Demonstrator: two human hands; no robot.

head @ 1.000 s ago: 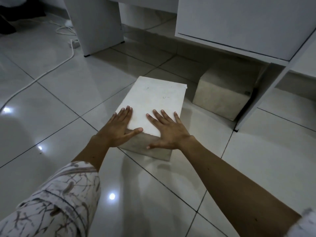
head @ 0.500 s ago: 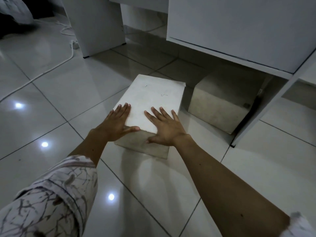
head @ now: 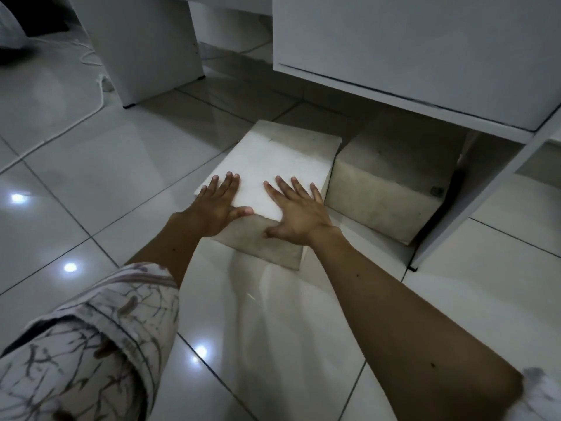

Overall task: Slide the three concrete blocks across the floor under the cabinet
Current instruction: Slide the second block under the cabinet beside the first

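Observation:
A pale concrete block (head: pixel 282 159) lies on the tiled floor with its far end at the front edge of the white cabinet (head: pixel 409 47). My left hand (head: pixel 217 206) and my right hand (head: pixel 299 212) rest flat on the near part of its top, fingers straight, thumbs over the near edge. A second concrete block (head: pixel 385 189) sits to its right, partly under the cabinet, its left corner close to the first block. Only two blocks are in view.
A white cabinet leg panel (head: pixel 473 208) stands right of the second block. Another white panel (head: pixel 145 47) stands at the back left, with a white cable (head: pixel 60 130) trailing across the glossy tiles beside it.
The block under my hands has slid forward toward the cabinet and closer to the second block. My hands kept their place on its top.

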